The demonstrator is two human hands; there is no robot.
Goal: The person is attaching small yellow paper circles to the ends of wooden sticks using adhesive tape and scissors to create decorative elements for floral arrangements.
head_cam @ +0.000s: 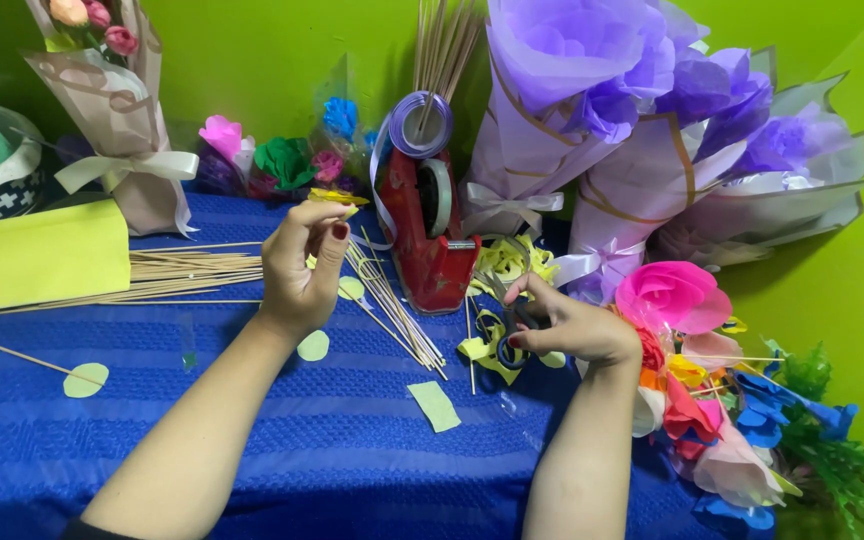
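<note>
My left hand (300, 262) is raised over the blue cloth (282, 440), fingertips pinched on a small yellow paper flower piece (337, 198). My right hand (572, 325) rests lower right, with fingers on the dark handles of scissors (508, 350) lying among yellow paper scraps (507, 262). A bundle of thin wooden skewers (397, 312) lies between the hands. A red tape dispenser (430, 235) stands just behind them, with a lilac ribbon spool (422, 125) on top.
Purple wrapped bouquets (632, 130) stand at the back right, and a beige wrapped bouquet (117, 110) at the back left. Paper flowers (692, 400) pile at the right edge. More skewers (182, 275) and a yellow sheet (37, 255) lie at left. Pale green paper cutouts (434, 405) dot the cloth.
</note>
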